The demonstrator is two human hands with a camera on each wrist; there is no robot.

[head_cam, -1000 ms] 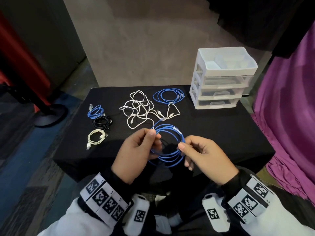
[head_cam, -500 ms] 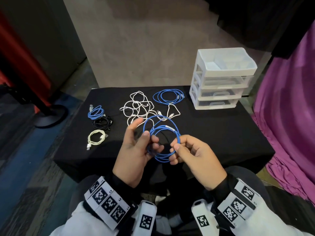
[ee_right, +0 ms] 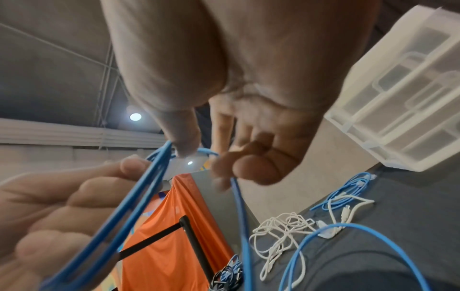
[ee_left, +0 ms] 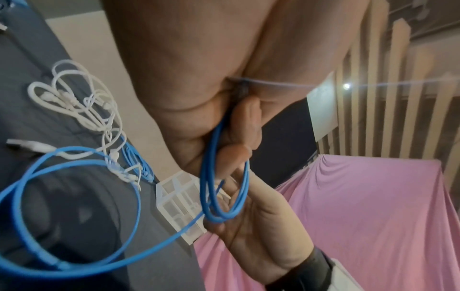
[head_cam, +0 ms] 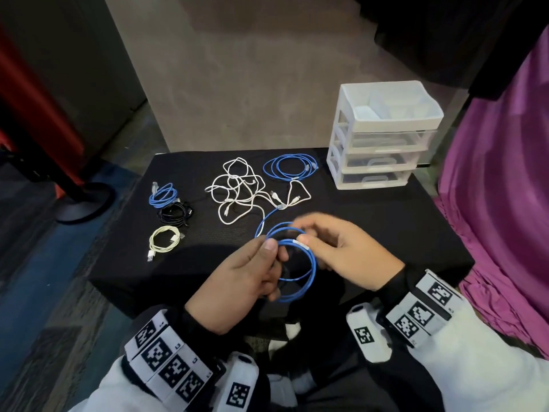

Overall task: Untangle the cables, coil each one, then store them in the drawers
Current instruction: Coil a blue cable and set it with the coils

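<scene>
Both hands hold a half-wound blue cable (head_cam: 310, 264) above the front of the black table (head_cam: 386, 233). My left hand (head_cam: 271, 249) grips the stacked loops at their left side between thumb and fingers. My right hand (head_cam: 303, 233) pinches the top loop near a white label. In the left wrist view the loops (ee_left: 219, 177) hang from my curled fingers. A free tail runs back to a clear plug (head_cam: 279, 206) beside the tangled white cables (head_cam: 237, 191). The white drawer unit (head_cam: 380, 138) stands at the back right, drawers closed.
A coiled blue cable (head_cam: 289, 168) lies by the drawer unit. At the table's left lie a small blue coil (head_cam: 163, 194), a black coil (head_cam: 175, 212) and a cream coil (head_cam: 165, 237). Purple cloth (head_cam: 505, 203) hangs to the right.
The coil has tipped from upright to flatter and lower. My right hand has moved from the coil's lower right up to its top loop; the left hand keeps its grip.
</scene>
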